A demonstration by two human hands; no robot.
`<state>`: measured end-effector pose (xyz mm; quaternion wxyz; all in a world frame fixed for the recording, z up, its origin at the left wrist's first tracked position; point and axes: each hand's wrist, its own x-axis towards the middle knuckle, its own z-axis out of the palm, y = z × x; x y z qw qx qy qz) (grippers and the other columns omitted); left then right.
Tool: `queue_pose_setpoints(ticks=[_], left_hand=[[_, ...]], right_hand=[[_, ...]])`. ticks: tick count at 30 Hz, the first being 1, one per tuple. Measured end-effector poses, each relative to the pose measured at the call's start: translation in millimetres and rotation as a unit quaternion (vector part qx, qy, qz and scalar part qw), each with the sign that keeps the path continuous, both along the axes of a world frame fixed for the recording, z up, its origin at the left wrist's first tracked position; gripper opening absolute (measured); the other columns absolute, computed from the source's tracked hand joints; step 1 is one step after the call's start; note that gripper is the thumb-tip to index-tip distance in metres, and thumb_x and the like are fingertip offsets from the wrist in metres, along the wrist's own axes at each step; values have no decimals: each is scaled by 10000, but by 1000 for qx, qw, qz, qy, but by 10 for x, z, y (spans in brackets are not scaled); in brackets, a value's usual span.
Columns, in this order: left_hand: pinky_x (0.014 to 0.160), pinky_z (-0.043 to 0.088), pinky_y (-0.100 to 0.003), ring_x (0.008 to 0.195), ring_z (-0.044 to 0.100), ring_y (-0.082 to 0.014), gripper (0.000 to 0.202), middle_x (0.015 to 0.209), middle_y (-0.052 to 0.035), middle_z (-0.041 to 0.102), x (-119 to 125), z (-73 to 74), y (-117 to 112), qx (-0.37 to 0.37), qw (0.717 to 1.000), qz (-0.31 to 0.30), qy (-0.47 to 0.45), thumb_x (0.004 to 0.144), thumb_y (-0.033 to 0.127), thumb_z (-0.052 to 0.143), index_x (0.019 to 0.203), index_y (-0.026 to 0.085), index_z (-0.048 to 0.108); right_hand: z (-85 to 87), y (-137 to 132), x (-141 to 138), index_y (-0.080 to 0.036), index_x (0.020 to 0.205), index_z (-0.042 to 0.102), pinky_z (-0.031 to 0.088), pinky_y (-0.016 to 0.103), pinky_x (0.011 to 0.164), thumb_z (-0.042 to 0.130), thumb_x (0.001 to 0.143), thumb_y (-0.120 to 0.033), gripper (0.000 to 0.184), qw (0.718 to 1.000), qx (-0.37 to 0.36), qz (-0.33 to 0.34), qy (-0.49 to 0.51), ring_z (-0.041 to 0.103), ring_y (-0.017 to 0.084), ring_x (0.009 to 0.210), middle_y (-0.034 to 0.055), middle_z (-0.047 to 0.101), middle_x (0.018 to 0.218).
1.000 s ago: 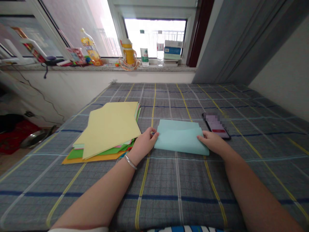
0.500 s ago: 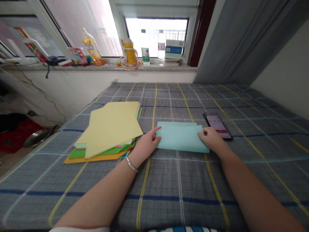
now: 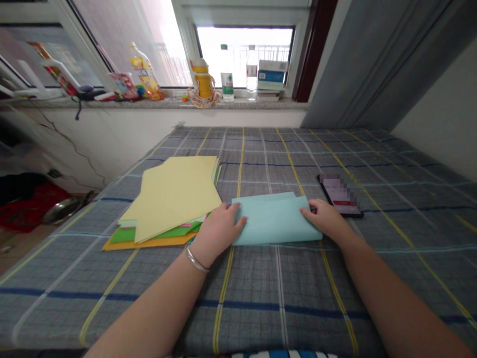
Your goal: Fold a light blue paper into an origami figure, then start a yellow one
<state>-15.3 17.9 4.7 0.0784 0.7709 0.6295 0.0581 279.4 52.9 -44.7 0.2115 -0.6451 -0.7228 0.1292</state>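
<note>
Fingers of the left hand [image 3: 218,231] and right hand [image 3: 323,219] are spread open, flat on the folded pale blue paper [image 3: 276,221] between them, pinning it to the checked bedsheet [image 3: 268,293].

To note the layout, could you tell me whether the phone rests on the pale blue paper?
No, the phone lies to the right of the folded pale blue paper, not touching it.

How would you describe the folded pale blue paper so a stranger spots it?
On the grey checked cover below the window, look between the stacked coloured paper and the smartphone. The folded pale blue paper lies there, between the left hand and right hand, the only sheet off the pile.
</note>
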Motion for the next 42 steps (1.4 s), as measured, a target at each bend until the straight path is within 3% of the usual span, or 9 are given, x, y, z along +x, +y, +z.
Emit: queue_pose_setpoints(ticks=[8, 14, 19, 23, 25, 27, 30, 36, 42], left_hand=[[943, 422, -402, 1096, 584, -301, 453, 1146, -152, 636, -33, -33, -26, 4, 1000, -27, 0, 917, 450, 436, 1248, 154, 525], [944, 418, -433, 1138, 558, -333, 606, 1297, -168, 553, -16, -63, -26, -10, 1000, 0, 12, 900, 462, 454, 1403, 136, 365], [981, 404, -404, 1178, 527, -314, 697, 1251, -154, 558, -37, -148, 63, -1, 999, -1, -40, 857, 463, 516, 1440, 146, 304], [1018, 390, -415, 1230, 482, -320, 855, 1357, -180, 470, -77, -221, 185, -17, 989, 23, -145, 785, 423, 624, 1472, 123, 213], [990, 423, -378, 1163, 534, -279, 872, 1319, -164, 502, -83, -258, 249, -12, 974, 42, -222, 771, 358, 647, 1475, 117, 191], [887, 483, -346, 952, 620, -215, 859, 1218, -141, 562, -80, -298, 312, -25, 955, 67, -288, 790, 318, 627, 1480, 112, 158], [729, 513, -299, 685, 598, -122, 807, 1151, -116, 583, -71, -358, 394, -45, 928, 97, -357, 814, 285, 598, 1476, 120, 165], [625, 502, -233, 720, 608, -127, 683, 994, -87, 637, -54, -394, 434, -99, 842, 122, -516, 803, 239, 613, 1405, 126, 311], [500, 437, -194, 534, 543, -95, 801, 737, 5, 628, -53, -328, 369, -147, 775, 89, -608, 762, 259, 654, 1443, 163, 243]], right_hand=[[-57, 57, -102, -217, 703, 487, 369, 295, 625, 469, 811, -434, 243, 1000, 0, -14, -9, 528, 183, 697, 38, 581, 773], [-60, 21, -128, -211, 685, 525, 362, 291, 598, 493, 803, -442, 262, 1000, 13, -13, 10, 500, 165, 641, 31, 550, 761], [-72, 9, -96, -211, 695, 544, 398, 299, 629, 508, 789, -448, 258, 999, 22, 4, 50, 510, 172, 651, 30, 551, 744], [-102, 23, -84, -202, 729, 552, 434, 312, 680, 526, 764, -449, 250, 998, 26, -10, 62, 537, 178, 680, 55, 588, 831], [-97, 32, -82, -197, 741, 554, 440, 314, 689, 534, 752, -444, 249, 997, 26, -16, 65, 543, 174, 680, 66, 601, 877], [-67, 38, -73, -196, 747, 559, 443, 312, 686, 541, 738, -452, 257, 997, 15, -13, 76, 547, 170, 674, 64, 607, 877], [8, 32, -43, -201, 733, 553, 437, 305, 630, 553, 721, -489, 288, 994, -42, -3, 104, 549, 173, 644, 35, 596, 751], [83, -11, 28, -197, 783, 564, 444, 290, 573, 579, 726, -508, 316, 961, -123, 7, 248, 598, 185, 651, 36, 645, 736], [64, -17, 29, -208, 845, 593, 508, 312, 625, 653, 697, -489, 323, 936, -125, -31, 327, 653, 222, 753, 60, 702, 826]])
